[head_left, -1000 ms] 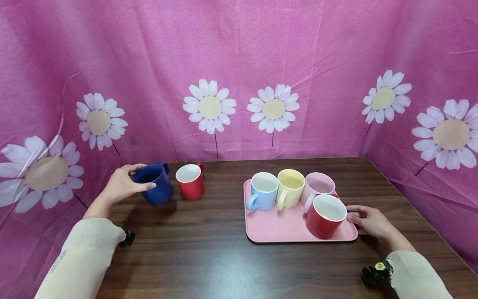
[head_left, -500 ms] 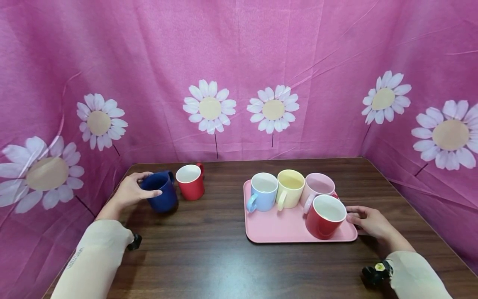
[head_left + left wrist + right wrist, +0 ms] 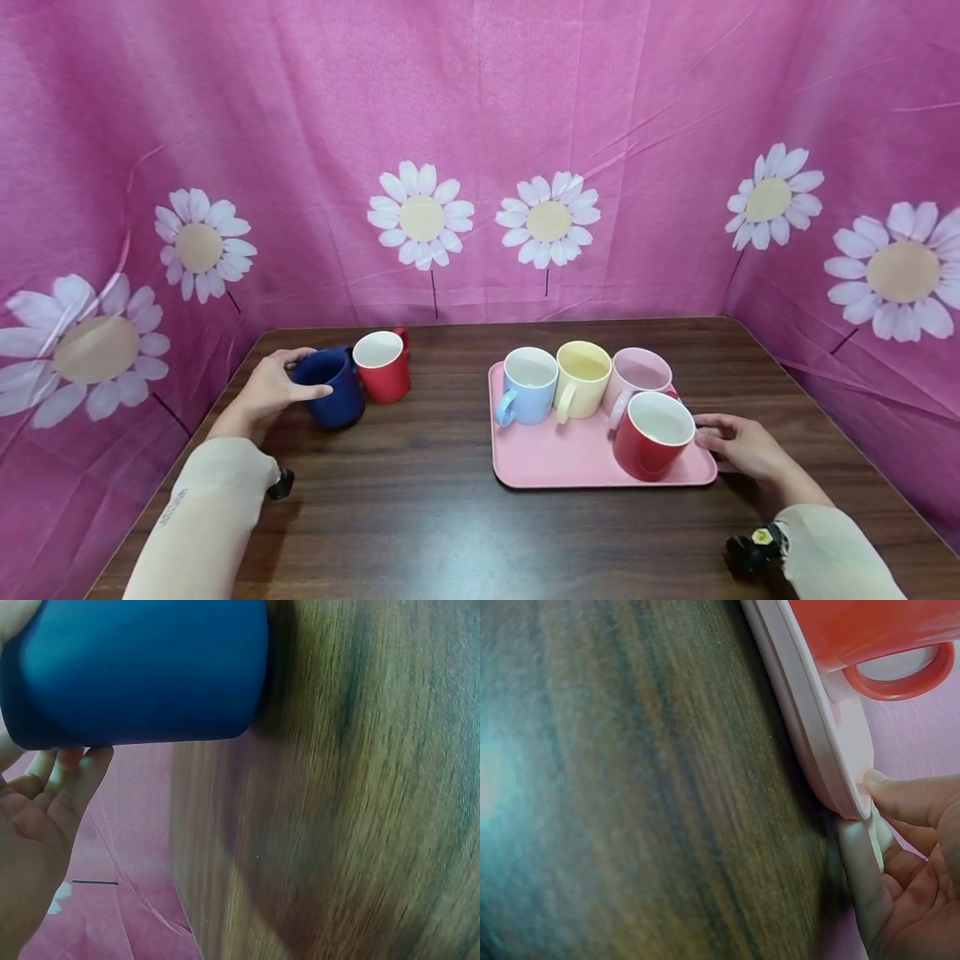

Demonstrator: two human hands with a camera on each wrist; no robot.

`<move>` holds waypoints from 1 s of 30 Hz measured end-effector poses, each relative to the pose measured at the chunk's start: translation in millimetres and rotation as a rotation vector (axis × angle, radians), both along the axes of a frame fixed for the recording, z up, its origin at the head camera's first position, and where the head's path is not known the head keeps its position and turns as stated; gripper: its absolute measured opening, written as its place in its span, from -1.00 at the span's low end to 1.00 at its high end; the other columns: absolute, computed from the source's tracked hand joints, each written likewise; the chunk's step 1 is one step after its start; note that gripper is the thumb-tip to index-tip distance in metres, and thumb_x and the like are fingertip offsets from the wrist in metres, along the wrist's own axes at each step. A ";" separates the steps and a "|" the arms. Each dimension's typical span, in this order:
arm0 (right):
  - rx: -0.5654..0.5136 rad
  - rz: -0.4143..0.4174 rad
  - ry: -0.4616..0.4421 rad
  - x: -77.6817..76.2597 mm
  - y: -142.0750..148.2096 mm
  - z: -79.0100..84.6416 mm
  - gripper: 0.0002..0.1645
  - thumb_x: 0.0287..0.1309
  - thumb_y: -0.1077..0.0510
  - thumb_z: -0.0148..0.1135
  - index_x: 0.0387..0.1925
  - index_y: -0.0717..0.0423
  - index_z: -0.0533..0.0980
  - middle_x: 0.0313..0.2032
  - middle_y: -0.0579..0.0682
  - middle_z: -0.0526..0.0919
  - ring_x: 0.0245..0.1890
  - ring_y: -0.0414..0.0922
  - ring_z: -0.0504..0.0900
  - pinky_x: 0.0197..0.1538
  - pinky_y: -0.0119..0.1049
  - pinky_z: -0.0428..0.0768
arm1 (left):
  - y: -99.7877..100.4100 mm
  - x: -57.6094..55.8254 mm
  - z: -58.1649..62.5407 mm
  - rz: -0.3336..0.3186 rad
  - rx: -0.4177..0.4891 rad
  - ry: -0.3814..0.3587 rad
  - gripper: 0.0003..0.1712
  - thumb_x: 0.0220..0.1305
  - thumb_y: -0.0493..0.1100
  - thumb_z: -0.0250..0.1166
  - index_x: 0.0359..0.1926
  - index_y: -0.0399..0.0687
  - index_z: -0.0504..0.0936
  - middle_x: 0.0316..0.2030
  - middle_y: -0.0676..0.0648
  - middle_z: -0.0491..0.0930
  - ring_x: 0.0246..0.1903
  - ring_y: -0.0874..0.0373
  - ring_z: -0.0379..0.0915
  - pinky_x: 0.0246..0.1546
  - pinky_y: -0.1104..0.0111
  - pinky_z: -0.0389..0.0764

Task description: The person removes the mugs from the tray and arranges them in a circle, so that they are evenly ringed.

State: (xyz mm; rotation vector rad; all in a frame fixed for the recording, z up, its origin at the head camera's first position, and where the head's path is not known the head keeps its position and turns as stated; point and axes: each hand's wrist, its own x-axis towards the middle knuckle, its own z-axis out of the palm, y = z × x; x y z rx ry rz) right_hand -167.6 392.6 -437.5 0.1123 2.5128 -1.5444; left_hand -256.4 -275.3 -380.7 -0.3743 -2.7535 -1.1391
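Left hand (image 3: 270,386): grips the blue mug from its left side, thumb on the near wall, fingers round the far side. Has come right and a little nearer the viewer since a second ago; the sleeve has followed.
Blue mug (image 3: 337,400): on the table at the left, upright, handle on the far right side. A second ago it sat farther left and tilted; now it is just beside the plain-standing red mug. Whether the two touch, cannot tell.
Red mug on the table (image 3: 386,379): upright, white inside, handle to the back. Same spot as before.
Right hand (image 3: 746,447): pinches the right end of the tray, thumb over the rim, fingers beneath, as the right wrist view shows. No shift from the earlier frames.
Pink tray (image 3: 555,460): on the right half of the table, well apart from the blue mug. Unmoved.
Back row on tray: light blue mug (image 3: 534,402), yellow mug (image 3: 590,396), pink mug (image 3: 641,367), left to right, upright, handles toward the viewer. Unchanged.
Red mug on the tray (image 3: 645,450): front right, near the right hand, partly hiding the pink one. Unchanged.
Table (image 3: 420,508): dark wood grain, glare at the near edge.
Cloth (image 3: 480,108): magenta, daisy print, behind and at both sides.
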 end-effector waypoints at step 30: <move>0.014 -0.012 -0.001 0.2 -0.4 0.4 -0.34 0.26 0.18 0.20 0.17 0.61 0.21 -0.13 0.28 0.63 -0.29 -0.25 0.62 -0.25 -0.12 0.65 | 4.8 0.3 -8.7 -0.010 0.084 -0.094 0.04 -0.12 -0.10 0.57 0.32 -0.36 0.24 0.18 -0.40 0.28 0.09 -0.26 0.25 0.05 -0.02 0.34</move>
